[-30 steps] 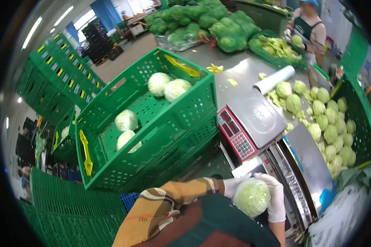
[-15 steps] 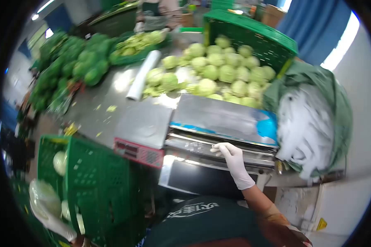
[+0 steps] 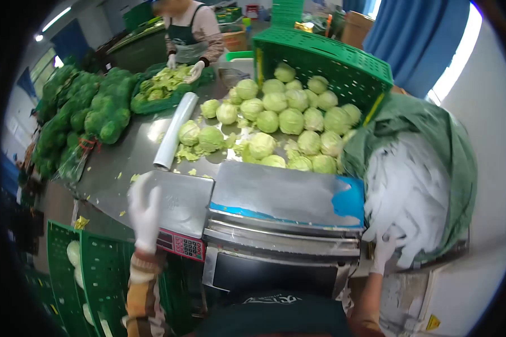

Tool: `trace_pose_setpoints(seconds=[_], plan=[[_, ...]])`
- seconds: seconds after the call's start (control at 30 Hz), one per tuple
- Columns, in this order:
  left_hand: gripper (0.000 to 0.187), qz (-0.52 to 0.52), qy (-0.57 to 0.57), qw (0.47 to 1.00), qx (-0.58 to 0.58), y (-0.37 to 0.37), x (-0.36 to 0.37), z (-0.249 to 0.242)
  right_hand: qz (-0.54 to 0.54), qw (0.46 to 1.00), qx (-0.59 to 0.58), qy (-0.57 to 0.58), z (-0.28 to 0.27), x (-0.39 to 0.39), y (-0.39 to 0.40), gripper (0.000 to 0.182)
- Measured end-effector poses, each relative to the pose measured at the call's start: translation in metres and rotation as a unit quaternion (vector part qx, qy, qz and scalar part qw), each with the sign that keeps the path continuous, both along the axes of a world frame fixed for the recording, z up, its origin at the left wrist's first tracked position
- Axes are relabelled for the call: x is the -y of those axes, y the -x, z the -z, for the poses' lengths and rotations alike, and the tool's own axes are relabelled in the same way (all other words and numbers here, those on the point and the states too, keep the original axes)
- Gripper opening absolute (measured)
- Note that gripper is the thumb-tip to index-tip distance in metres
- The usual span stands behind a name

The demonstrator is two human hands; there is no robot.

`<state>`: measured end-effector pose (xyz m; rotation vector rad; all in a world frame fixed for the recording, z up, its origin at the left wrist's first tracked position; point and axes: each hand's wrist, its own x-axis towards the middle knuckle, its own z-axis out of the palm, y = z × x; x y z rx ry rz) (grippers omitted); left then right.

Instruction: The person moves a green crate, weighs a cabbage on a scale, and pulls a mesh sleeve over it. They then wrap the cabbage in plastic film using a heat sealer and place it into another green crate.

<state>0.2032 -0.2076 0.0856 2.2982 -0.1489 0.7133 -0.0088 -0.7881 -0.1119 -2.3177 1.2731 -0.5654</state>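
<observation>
My left hand [image 3: 145, 210], in a white glove, is raised by the left edge of the scale [image 3: 184, 202]; its fingers are apart and it holds nothing. My right hand [image 3: 383, 250], also gloved, is at the lower left edge of the pile of white net strips [image 3: 407, 194] in a green sack [image 3: 433, 123]. Its fingertips are among the strips, and its grip is too unclear to make out. Between my hands is the wrapping machine [image 3: 281, 194] with its metal top. Round pale-green cabbages [image 3: 291, 121] lie on the table behind it.
A tipped green crate [image 3: 326, 53] stands behind the cabbages. A white film roll [image 3: 176, 130] lies left of them. Green net bags [image 3: 84, 106] are at the far left. Another green crate [image 3: 104, 269] stands lower left. A co-worker [image 3: 188, 33] handles leaves across the table.
My left hand has left the bagged cabbage at the lower-left crate and risen to the scale. My right hand has moved right, from the machine to the strips. The view has shifted, showing more of the co-worker.
</observation>
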Motion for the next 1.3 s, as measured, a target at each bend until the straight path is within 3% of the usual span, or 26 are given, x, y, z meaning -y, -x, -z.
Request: trace_pose_setpoints(seconds=[0.07, 0.1, 0.2, 0.23, 0.27, 0.37, 0.43, 0.47, 0.53, 0.6, 0.67, 0.7, 0.73, 0.77, 0.8, 0.87, 0.9, 0.97, 1.0, 1.07, 1.13, 1.2, 1.27, 1.3], plan=[[0.039, 0.067, 0.079, 0.986, -0.133, -0.071, 0.007, 0.047, -0.016, 0.995, 0.052, -0.082, 0.014, 0.013, 0.002, 0.025], [0.047, 0.113, 0.182, 0.959, -0.184, -0.105, 0.014, 0.076, 0.000, 0.995, 0.087, -0.038, 0.020, 0.020, 0.002, 0.024], [0.075, 0.073, 0.223, 0.924, -0.303, -0.197, 0.027, 0.140, -0.002, 0.975, 0.203, 0.086, 0.028, 0.049, 0.010, 0.021], [0.087, 0.043, 0.259, 0.905, -0.334, -0.223, 0.031, 0.157, 0.052, 0.987, 0.113, 0.099, 0.017, 0.054, 0.013, 0.022], [0.087, 0.036, 0.261, 0.906, -0.331, -0.247, 0.034, 0.178, 0.106, 0.988, 0.021, 0.112, -0.003, 0.056, 0.017, 0.023], [0.104, -0.117, 0.156, 0.920, -0.341, -0.291, 0.049, 0.214, 0.080, 0.994, 0.048, 0.051, -0.035, 0.068, 0.025, 0.030], [0.109, -0.297, 0.049, 0.869, -0.393, -0.306, 0.067, 0.221, 0.064, 0.981, 0.171, 0.059, -0.026, 0.104, 0.037, 0.041], [0.109, -0.301, 0.054, 0.867, -0.394, -0.312, 0.066, 0.225, 0.057, 0.982, 0.171, 0.062, -0.040, 0.094, 0.028, 0.041], [0.104, -0.258, 0.033, 0.906, -0.334, -0.316, 0.065, 0.232, 0.012, 0.959, 0.281, -0.034, -0.086, 0.036, 0.004, 0.039], [0.099, -0.215, 0.031, 0.920, -0.326, -0.319, 0.055, 0.233, 0.016, 0.969, 0.246, -0.028, -0.103, 0.022, -0.011, 0.036], [0.095, -0.124, 0.220, 0.939, -0.234, -0.322, 0.039, 0.251, -0.001, 0.987, 0.150, 0.065, -0.117, 0.009, -0.024, 0.033], [0.090, -0.097, 0.301, 0.931, -0.182, -0.314, 0.037, 0.250, -0.002, 0.987, 0.149, 0.064, -0.113, 0.028, -0.017, 0.033], [0.090, -0.099, 0.300, 0.931, -0.183, -0.296, 0.037, 0.231, -0.100, 0.970, 0.028, 0.219, -0.109, 0.060, -0.006, 0.030], [0.087, -0.061, 0.292, 0.945, -0.133, -0.268, 0.039, 0.196, -0.196, 0.906, -0.095, 0.362, -0.107, 0.078, 0.003, 0.028], [0.083, -0.025, 0.283, 0.955, -0.081, -0.240, 0.038, 0.167, -0.201, 0.905, -0.096, 0.363, -0.122, 0.068, -0.003, 0.028], [0.082, -0.026, 0.221, 0.974, -0.036, -0.192, 0.027, 0.131, 0.004, 0.964, 0.067, 0.257, -0.173, 0.025, -0.032, 0.027], [0.082, -0.018, 0.153, 0.988, 0.009, -0.171, 0.020, 0.121, -0.005, 0.965, 0.066, 0.253, -0.176, 0.035, -0.025, 0.027], [0.082, -0.032, 0.091, 0.994, 0.055, -0.136, 0.002, 0.114, 0.055, 0.894, 0.195, 0.399, -0.175, 0.062, -0.010, 0.027], [0.083, -0.038, 0.033, 0.994, 0.099, -0.117, -0.008, 0.112, 0.048, 0.896, 0.197, 0.395, -0.184, 0.044, -0.015, 0.027], [0.085, -0.044, 0.039, 0.994, 0.087, -0.086, -0.031, 0.128, 0.108, 0.915, 0.303, 0.244, -0.198, 0.008, -0.022, 0.029], [0.087, -0.002, -0.045, 0.999, 0.030, -0.057, -0.056, 0.150, 0.054, 0.917, 0.264, 0.293, -0.187, 0.027, -0.004, 0.028], [0.088, 0.011, -0.016, 1.000, 0.003, -0.033, -0.078, 0.161, -0.001, 0.911, 0.228, 0.343, -0.188, 0.013, -0.005, 0.028], [0.088, 0.004, -0.045, 0.997, -0.068, -0.016, -0.095, 0.148, -0.002, 0.950, 0.285, 0.130, -0.205, -0.045, -0.023, 0.028], [0.083, 0.009, -0.060, 0.992, -0.113, -0.007, -0.099, 0.138, -0.028, 0.962, 0.230, 0.144, -0.200, -0.042, -0.020, 0.026]])
